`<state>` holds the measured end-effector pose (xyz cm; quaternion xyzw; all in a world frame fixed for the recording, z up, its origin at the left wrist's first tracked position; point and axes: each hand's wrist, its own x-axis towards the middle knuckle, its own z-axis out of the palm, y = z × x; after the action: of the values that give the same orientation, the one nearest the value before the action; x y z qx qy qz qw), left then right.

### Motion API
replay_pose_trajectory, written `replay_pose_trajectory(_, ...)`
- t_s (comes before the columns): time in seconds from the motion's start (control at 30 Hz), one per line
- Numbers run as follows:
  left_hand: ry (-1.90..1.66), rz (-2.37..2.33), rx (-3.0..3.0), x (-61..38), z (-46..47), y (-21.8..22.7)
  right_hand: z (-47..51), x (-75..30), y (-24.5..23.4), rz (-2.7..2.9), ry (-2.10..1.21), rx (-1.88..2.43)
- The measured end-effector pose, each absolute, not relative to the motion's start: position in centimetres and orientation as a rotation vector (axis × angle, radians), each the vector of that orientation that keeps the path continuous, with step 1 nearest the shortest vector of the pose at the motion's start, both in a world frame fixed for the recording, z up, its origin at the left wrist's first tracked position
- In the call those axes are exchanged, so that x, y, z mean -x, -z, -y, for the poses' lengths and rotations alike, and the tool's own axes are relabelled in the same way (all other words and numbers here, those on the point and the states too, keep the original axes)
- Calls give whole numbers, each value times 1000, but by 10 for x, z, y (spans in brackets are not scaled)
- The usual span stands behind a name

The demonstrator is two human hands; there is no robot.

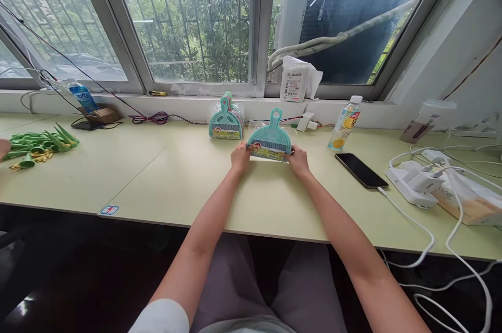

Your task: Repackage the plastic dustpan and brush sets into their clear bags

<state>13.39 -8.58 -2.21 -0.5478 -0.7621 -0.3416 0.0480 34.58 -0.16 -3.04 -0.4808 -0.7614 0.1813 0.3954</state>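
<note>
Between my two hands is a teal mini dustpan and brush set (270,137) in clear wrapping, its handle pointing up and a yellow label along its lower edge. My left hand (240,158) grips its left lower corner with closed fingers. At the right lower corner my right hand (298,160) is closed on the same set. Just behind and to the left, a stack of similar wrapped dustpan sets (226,118) leans upright near the wall, a teal one in front and other colours showing behind it.
Right of my hands are a drink bottle (345,124), a phone (361,170) on a charging cable and a power strip (415,182). Green stalks (39,145) lie far left, beside another person's hand (3,149). A white packet (297,79) stands on the sill.
</note>
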Motion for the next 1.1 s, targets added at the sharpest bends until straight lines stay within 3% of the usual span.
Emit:
replay_pose_trajectory(0.2,1240,2309,1475,-117,87,21,13,-318,33,2004,-296,1215)
replay_pose_trajectory(0.57,2137,2240,-35,-76,103,11,-3,-163,15,2160,-304,1284)
replay_pose_trajectory(0.9,2061,2520,326,-70,99,20,-22,-106,14,2077,-326,1369)
replay_pose_trajectory(1.1,2087,2478,177,-73,101,15,-18,-106,21,2040,-349,1363)
